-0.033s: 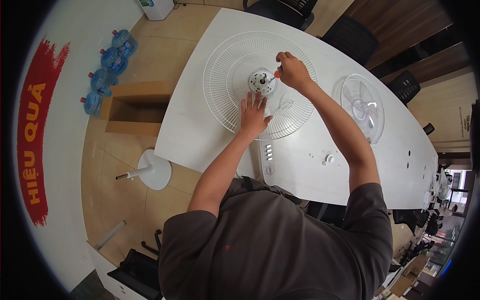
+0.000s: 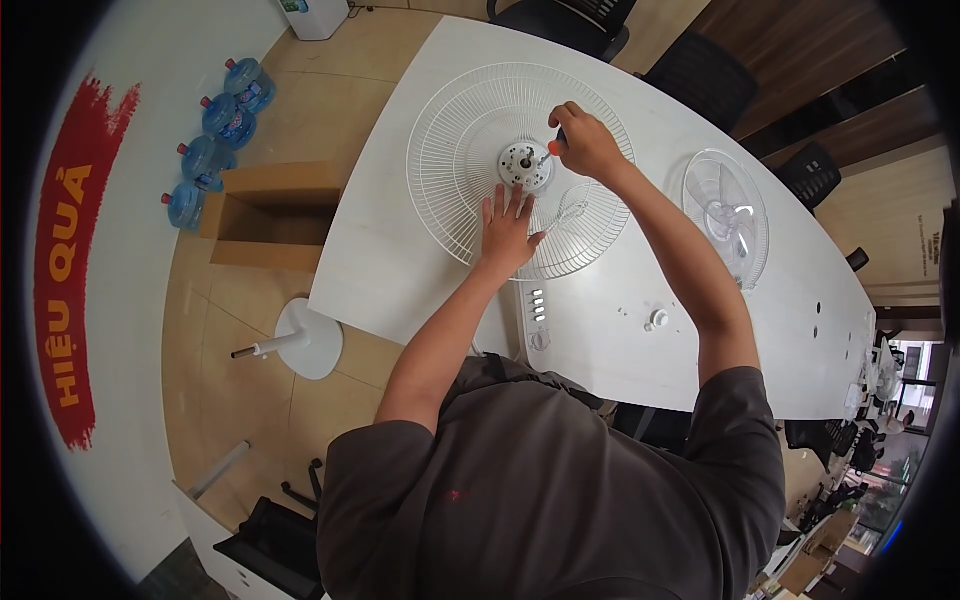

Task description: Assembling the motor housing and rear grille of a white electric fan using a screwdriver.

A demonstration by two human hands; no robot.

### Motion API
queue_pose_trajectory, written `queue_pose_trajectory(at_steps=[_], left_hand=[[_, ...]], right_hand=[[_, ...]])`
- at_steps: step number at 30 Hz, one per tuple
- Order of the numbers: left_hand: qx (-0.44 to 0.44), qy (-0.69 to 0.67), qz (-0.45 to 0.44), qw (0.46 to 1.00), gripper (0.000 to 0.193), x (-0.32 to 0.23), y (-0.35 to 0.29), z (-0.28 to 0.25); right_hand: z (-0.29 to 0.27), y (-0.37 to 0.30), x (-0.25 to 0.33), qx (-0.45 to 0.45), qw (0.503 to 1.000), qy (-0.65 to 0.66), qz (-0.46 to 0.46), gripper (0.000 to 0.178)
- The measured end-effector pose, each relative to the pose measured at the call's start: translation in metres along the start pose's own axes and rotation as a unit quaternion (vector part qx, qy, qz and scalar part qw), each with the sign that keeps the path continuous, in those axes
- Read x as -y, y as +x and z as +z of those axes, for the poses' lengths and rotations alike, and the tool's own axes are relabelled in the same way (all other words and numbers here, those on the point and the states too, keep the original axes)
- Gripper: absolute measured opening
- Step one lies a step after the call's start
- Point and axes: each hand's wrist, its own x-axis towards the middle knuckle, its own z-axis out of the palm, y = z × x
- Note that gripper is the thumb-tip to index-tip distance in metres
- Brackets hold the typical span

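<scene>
One cardboard box (image 2: 265, 257) is standing left of the fan grille (image 2: 450, 150), past the tabletop's edge; a strip of tabletop (image 2: 380, 262) is separating that edge from the grille; the left hand (image 2: 508, 240) is resting on the grille's near side, fingers apart; the hub plate (image 2: 524, 166) is sitting mid-grille; the right hand (image 2: 588, 142) is wrapping its fingers around a screwdriver (image 2: 556, 147) above the grille's right half; a bladed guard (image 2: 724, 215) is lying well right of the grille.

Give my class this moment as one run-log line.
left hand: spread at hub edge | right hand: screwdriver held at hub | around hub: white wire grille
</scene>
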Motion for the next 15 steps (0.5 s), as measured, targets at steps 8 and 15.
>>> queue_pose_trajectory(at_steps=[8, 15], left_hand=[[0.009, 0.010, -0.008, 1.000, 0.071, 0.001, -0.001, 0.000], [0.011, 0.011, -0.009, 1.000, 0.073, 0.002, -0.001, 0.002]], right_hand=[[-0.006, 0.001, 0.022, 0.040, 0.994, -0.007, 0.104, 0.040], [0.008, -0.003, 0.009, -0.073, 0.996, 0.007, -0.048, 0.036]])
